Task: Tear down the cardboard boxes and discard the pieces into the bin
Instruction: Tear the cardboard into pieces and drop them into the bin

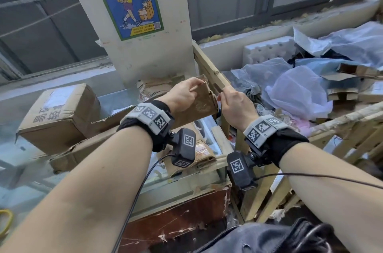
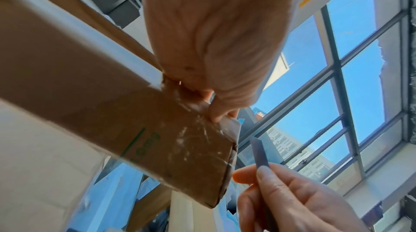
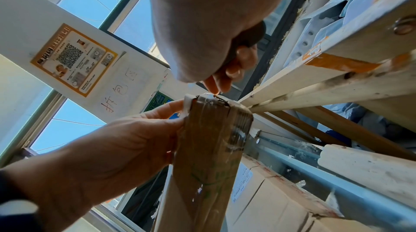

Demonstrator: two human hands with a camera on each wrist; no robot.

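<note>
While the left hand [image 1: 182, 95] pinches the upper corner of a slim brown cardboard box [image 1: 199, 103], holding it up above the glass counter [image 1: 186, 186] and just beside the wooden frame of the bin [image 1: 209, 68], the right hand [image 1: 236, 107] is curled round a thin dark blade [image 2: 258, 152] whose tip sits at the box's taped end. From the right wrist view the blade's point seems to touch the clear tape [image 3: 211, 99] wrapped over the narrow end face, though exactly how deep it bites I cannot tell. I judge the box to be light and fairly stiff along its long faces, yet soft at the corners, where the board is creased and scuffed; the glossy tape will be slippery, so bare cardboard a little back from the end is the better place to hold, with fingers clear of the cutting line. The board is matt, fibrous and brown with faint green print (too blurred to read), long and flat-sided in shape. A larger, dented carton [image 1: 60, 116] with dark printed characters lies on the counter to the left, with flattened scraps [image 1: 199, 153] near it. Inside the bin are crumpled translucent plastic bags [image 1: 298, 91], a white foam block [image 1: 269, 49] with round dimples, and torn cardboard pieces [image 1: 352, 82].
</note>
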